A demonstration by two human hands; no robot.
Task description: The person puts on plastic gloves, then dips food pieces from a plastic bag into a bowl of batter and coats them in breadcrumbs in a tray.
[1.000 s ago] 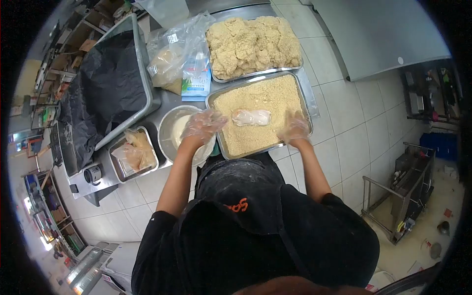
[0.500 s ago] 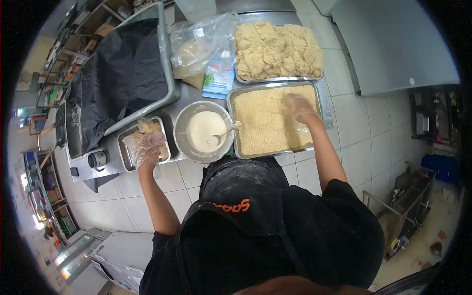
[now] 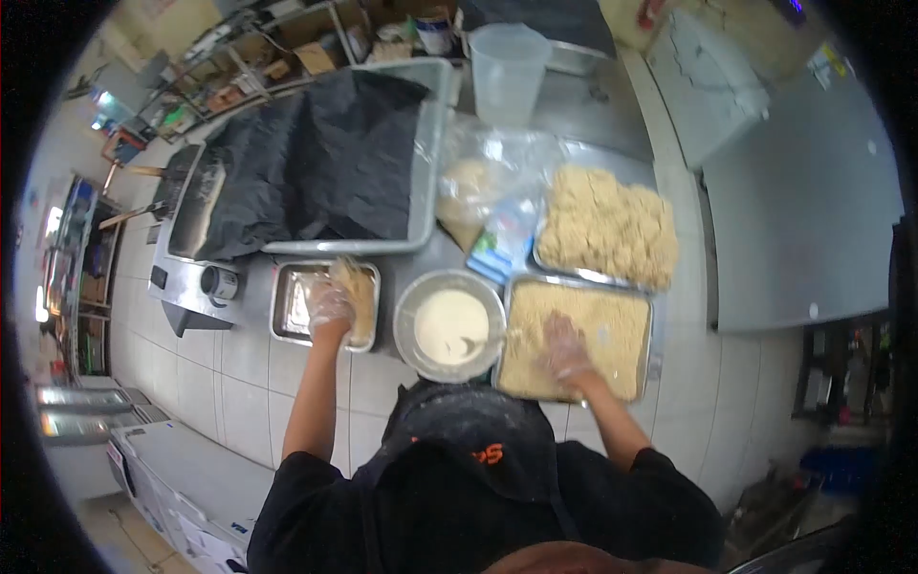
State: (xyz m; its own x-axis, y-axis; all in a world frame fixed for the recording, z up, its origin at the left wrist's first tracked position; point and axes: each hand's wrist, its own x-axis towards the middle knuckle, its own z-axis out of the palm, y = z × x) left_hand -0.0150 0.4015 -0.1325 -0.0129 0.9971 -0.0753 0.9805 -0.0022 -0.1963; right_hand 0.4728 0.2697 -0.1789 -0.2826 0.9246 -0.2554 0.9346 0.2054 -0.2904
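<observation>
My left hand, in a clear plastic glove, is over a small metal tray. Its blurred fingers reach onto pale, flat pieces of food at the tray's right side; I cannot tell whether they grip one. My right hand, gloved too, lies over pale yellow crumbs in a larger metal tray. Its fingers are stretched out and hold nothing. Between the trays stands a metal bowl of white batter, with a spoon leaning in it.
Behind the crumb tray is another tray heaped with crumbs. Plastic bags, a blue and white packet and a clear jug stand behind the bowl. Black sheeting covers a big grey tub. A dark mug is at left.
The camera view has shifted, so the table sits lower and further right. My right hand has moved from the crumb tray's right side towards its near middle; my left stays at the small tray.
</observation>
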